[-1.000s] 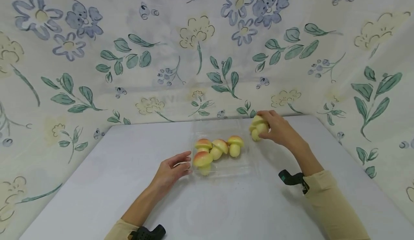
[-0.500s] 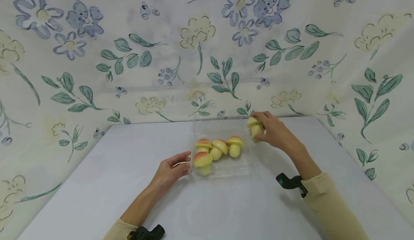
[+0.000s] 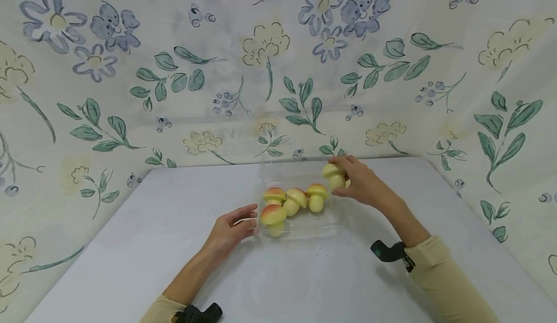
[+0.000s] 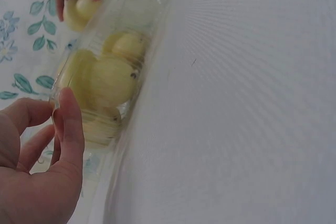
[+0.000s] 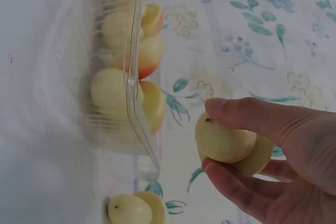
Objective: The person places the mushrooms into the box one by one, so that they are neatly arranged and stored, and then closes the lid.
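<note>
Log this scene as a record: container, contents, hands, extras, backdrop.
Container: clear plastic rectangular box on a white table
Contents: four yellow-and-red mushroom-shaped pieces
Left hand: touches the box's left side
Right hand: grips a pale yellow mushroom-shaped piece near the box's right side
Extras: another pale yellow mushroom-shaped piece outside the box, cut off in the right wrist view
Backdrop: white cloth with blue flowers and green leaves

Yellow mushroom [image 5: 223,139] between fingers [image 5: 231,184], near clear tub [image 5: 132,85]
</note>
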